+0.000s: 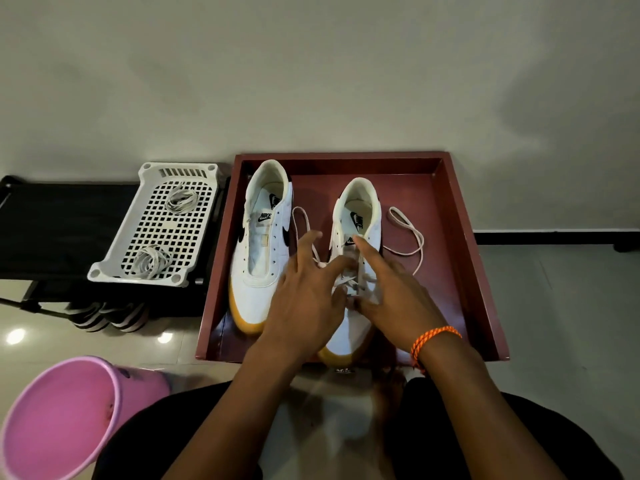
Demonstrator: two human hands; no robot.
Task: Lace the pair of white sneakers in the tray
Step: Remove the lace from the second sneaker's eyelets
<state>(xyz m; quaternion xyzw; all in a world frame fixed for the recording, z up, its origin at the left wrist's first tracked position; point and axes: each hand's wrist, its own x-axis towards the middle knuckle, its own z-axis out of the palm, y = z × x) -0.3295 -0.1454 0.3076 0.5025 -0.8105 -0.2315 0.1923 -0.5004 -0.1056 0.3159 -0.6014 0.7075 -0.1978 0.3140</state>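
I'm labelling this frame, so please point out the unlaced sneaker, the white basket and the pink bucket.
unlaced sneaker (258, 261): head view, on its white toe.
white basket (152, 226): head view, on its perforated floor.
pink bucket (59, 414): head view, on its inner wall.

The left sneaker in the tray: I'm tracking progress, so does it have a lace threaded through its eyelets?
No, the left sneaker shows bare eyelets and an open tongue with no lace.

left sneaker (261, 251): white, gum sole, unlaced, toe toward viewer | right sneaker (356, 244): partly laced, lace (407, 233) trailing right | both inside maroon tray (460, 216)
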